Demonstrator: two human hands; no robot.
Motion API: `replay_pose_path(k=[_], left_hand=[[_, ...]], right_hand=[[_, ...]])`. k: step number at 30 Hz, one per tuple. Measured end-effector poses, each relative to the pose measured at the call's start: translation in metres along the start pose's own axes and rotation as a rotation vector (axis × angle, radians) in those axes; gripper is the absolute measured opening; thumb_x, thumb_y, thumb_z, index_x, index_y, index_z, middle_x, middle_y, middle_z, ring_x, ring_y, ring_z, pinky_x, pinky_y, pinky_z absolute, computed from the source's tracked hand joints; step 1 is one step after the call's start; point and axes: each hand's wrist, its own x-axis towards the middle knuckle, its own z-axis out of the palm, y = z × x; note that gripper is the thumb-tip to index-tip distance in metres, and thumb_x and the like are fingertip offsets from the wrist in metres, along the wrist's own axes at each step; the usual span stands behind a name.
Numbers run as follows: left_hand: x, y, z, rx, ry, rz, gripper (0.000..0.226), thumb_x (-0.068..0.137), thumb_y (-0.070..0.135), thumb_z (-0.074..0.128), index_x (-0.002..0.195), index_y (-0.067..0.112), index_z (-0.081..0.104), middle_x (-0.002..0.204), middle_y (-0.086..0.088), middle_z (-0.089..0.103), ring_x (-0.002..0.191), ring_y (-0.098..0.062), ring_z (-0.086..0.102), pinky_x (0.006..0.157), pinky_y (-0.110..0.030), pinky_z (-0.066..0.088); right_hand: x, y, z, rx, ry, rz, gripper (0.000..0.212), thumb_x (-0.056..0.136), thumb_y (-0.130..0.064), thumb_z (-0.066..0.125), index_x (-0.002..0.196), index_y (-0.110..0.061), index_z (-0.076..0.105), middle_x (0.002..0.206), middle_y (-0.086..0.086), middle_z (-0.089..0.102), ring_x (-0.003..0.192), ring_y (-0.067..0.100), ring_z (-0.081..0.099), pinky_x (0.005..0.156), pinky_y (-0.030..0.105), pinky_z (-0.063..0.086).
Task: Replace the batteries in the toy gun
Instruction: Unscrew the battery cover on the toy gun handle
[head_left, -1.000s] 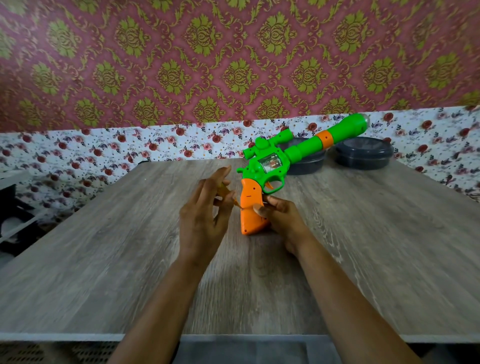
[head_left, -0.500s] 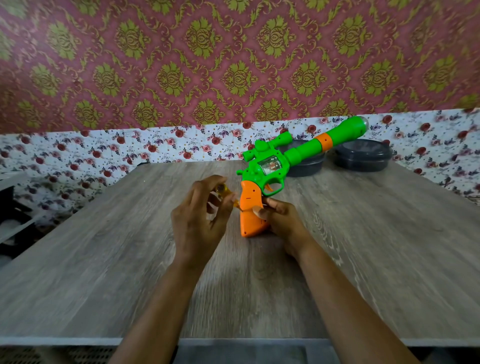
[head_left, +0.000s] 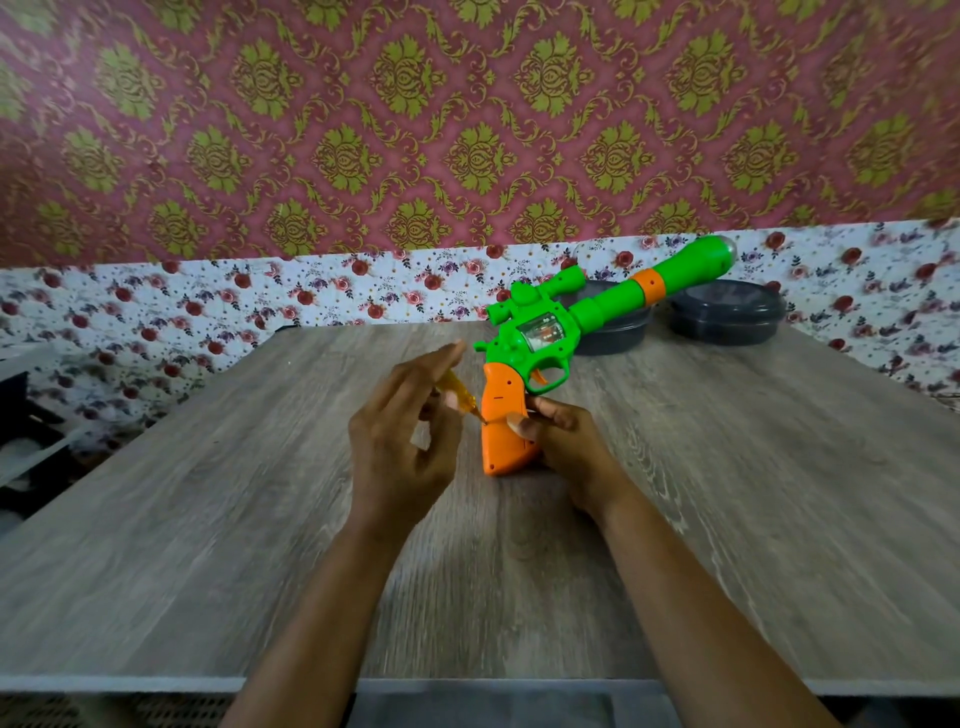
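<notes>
A green toy gun (head_left: 550, 338) with an orange grip (head_left: 501, 426) stands on its grip's butt on the wooden table (head_left: 727, 519), barrel pointing up to the right. My right hand (head_left: 566, 447) grips the orange grip from the right side. My left hand (head_left: 402, 447) holds a small yellow-handled screwdriver (head_left: 457, 392) between thumb and fingers. Its tip touches the left edge of the grip.
Two dark round lidded containers (head_left: 727, 312) sit at the table's far right, one partly behind the gun's barrel. A floral-papered wall runs behind the table. A dark shelf (head_left: 26, 441) stands off the table's left side.
My left hand curled its fingers round the screwdriver, then straightened them again, rolling the handle against the grip. The gun and my right hand have stayed in place.
</notes>
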Motion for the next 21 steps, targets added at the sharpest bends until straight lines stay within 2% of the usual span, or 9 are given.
replay_pose_path(k=[3,7,9,11,13,16,17,19,21], left_hand=[[0.0,-0.002,0.0,-0.01,-0.003,0.0,0.039,0.091,0.011,0.043,0.13,0.013,0.048,0.105,-0.003,0.065,0.068,-0.015,0.067,0.059,-0.033,0.056],[0.002,0.0,0.0,-0.025,-0.018,-0.058,0.031,0.09,0.013,0.047,0.121,0.015,0.052,0.102,0.003,0.065,0.076,-0.005,0.066,0.067,-0.015,0.054],[0.001,0.0,0.0,-0.013,-0.036,-0.058,0.018,0.088,0.011,0.052,0.104,0.009,0.061,0.094,0.001,0.065,0.074,-0.006,0.064,0.064,-0.014,0.051],[0.0,0.0,0.002,0.003,-0.085,-0.033,0.013,0.085,0.008,0.056,0.093,0.005,0.065,0.095,-0.002,0.064,0.075,-0.007,0.061,0.065,-0.014,0.049],[-0.001,0.0,0.006,-0.007,-0.205,-0.01,0.014,0.083,0.007,0.056,0.091,0.006,0.068,0.098,0.001,0.062,0.075,-0.005,0.059,0.064,-0.011,0.047],[-0.007,-0.002,0.014,-0.049,-0.529,0.027,0.018,0.079,0.011,0.052,0.086,0.01,0.069,0.093,0.0,0.066,0.074,-0.009,0.06,0.065,-0.019,0.05],[-0.012,-0.004,0.016,-0.044,-0.649,0.044,0.02,0.077,0.013,0.051,0.084,0.011,0.069,0.088,-0.001,0.066,0.072,-0.012,0.061,0.064,-0.024,0.051],[-0.02,-0.006,0.02,-0.002,-0.85,0.085,0.022,0.074,0.018,0.047,0.081,0.013,0.068,0.082,-0.001,0.065,0.067,-0.016,0.061,0.06,-0.03,0.052],[-0.025,-0.005,0.021,0.03,-0.947,0.085,0.022,0.074,0.021,0.045,0.081,0.014,0.065,0.08,-0.001,0.063,0.065,-0.016,0.059,0.058,-0.029,0.051]], right_hand=[[0.0,0.0,-0.002,-0.021,0.001,0.008,0.031,0.088,-0.001,0.055,0.114,-0.018,0.059,0.103,0.005,0.064,0.091,0.015,0.061,0.084,0.029,0.05],[0.001,0.0,-0.001,-0.031,0.0,0.012,0.032,0.088,-0.001,0.055,0.119,-0.008,0.059,0.104,0.006,0.064,0.094,0.016,0.06,0.084,0.029,0.05],[0.001,0.001,-0.001,-0.027,-0.006,0.007,0.031,0.088,0.0,0.054,0.118,-0.01,0.06,0.106,0.009,0.064,0.09,0.016,0.061,0.084,0.029,0.05],[0.002,0.003,-0.002,-0.03,-0.014,0.006,0.031,0.088,0.001,0.054,0.118,-0.005,0.06,0.11,0.015,0.064,0.093,0.02,0.061,0.089,0.037,0.05],[0.003,0.005,-0.003,-0.032,-0.014,0.005,0.033,0.087,0.002,0.054,0.12,0.001,0.058,0.106,0.015,0.066,0.09,0.018,0.062,0.088,0.035,0.05],[0.003,0.001,-0.001,-0.021,-0.006,0.006,0.041,0.074,-0.004,0.064,0.114,0.004,0.06,0.075,-0.004,0.07,0.062,-0.001,0.062,0.063,0.017,0.053],[0.003,0.001,-0.001,-0.009,0.01,0.026,0.041,0.073,-0.004,0.066,0.113,0.003,0.06,0.075,-0.004,0.07,0.057,-0.002,0.06,0.059,0.014,0.051],[0.004,0.0,0.0,-0.009,0.064,0.059,0.037,0.081,0.0,0.064,0.118,0.001,0.059,0.097,0.01,0.069,0.062,0.001,0.058,0.065,0.017,0.05],[0.006,-0.001,0.0,-0.023,0.096,0.068,0.033,0.084,-0.001,0.062,0.117,0.0,0.06,0.111,0.018,0.065,0.068,0.004,0.057,0.074,0.02,0.049]])
